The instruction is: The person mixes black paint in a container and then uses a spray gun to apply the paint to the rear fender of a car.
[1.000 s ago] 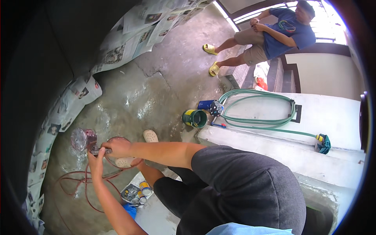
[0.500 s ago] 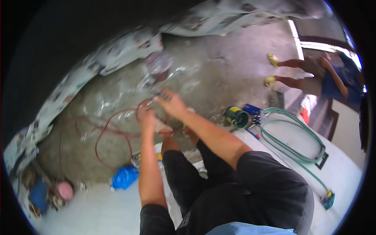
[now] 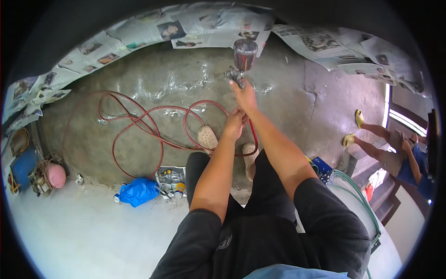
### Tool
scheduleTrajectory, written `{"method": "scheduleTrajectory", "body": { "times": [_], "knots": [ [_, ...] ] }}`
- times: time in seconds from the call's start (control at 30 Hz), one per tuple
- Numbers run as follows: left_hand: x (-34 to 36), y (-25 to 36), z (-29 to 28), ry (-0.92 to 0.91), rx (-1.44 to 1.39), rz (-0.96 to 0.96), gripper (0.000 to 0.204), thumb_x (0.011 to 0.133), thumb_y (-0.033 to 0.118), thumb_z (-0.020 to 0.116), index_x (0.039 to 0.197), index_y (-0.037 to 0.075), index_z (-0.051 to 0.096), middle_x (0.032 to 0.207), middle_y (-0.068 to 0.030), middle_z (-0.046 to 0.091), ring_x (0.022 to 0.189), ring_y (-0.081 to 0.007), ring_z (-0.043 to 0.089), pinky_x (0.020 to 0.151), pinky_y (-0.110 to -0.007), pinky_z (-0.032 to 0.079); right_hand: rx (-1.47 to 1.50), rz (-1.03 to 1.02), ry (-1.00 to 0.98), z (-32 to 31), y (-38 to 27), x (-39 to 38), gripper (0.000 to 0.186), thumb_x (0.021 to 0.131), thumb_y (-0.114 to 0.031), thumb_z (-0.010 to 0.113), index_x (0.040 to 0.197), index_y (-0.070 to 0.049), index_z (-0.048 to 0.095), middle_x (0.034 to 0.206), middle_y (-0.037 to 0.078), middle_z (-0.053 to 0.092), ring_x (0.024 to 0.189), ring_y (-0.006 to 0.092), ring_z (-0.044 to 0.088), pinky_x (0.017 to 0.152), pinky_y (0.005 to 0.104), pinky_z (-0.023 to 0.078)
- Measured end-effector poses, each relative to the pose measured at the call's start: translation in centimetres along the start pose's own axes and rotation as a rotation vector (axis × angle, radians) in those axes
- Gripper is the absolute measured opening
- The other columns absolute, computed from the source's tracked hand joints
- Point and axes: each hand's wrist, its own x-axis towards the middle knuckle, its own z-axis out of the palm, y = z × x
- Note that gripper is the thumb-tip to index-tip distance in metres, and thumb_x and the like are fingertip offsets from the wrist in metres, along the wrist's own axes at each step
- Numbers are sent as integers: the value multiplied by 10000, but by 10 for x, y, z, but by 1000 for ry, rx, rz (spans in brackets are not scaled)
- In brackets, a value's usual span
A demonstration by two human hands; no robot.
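In the head view, the right hand is wrapped round the handle of a spray gun, held over the concrete floor towards its far, newspaper-hung edge. The gun's metal head juts leftward; its cup's long axis runs away from the person. The left hand curls beside the red hose, its grip impossible to tell
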Motion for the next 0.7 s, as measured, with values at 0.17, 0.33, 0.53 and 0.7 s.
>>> {"method": "scheduleTrajectory", "body": {
  "times": [0.17,0.33,0.53,0.7],
  "knots": [
    [74,-18,-42,-13,-19,70,128,1060,193,530,1140,158,625,993,52,647,911,-84,594,853,-278,478,-81,-57,-57,40,45,66,600,917,-539,662,1271,-56,626,1053,267,721,1043,465,679,887,491,524],
    [118,-24,-67,-112,16,85,147,1065,210,517,1149,151,623,1031,40,659,946,-97,596,883,-298,470,-147,-75,-33,58,77,93,592,925,-526,656,1287,-60,609,1052,277,715,1053,467,672,900,491,516],
    [134,-27,-68,-133,7,73,146,1064,211,519,1138,157,632,1046,36,669,943,-107,602,895,-308,470,-72,-14,-1,53,79,94,582,930,-505,659,1307,-66,601,1023,276,722,993,456,696,857,498,530],
    [135,-23,-77,-166,51,100,175,1070,235,501,1173,165,624,1051,36,653,950,-104,594,885,-316,460,-96,-118,95,58,76,91,593,936,-488,659,1349,-71,575,989,256,728,864,394,734,814,465,549]
  ]
}}
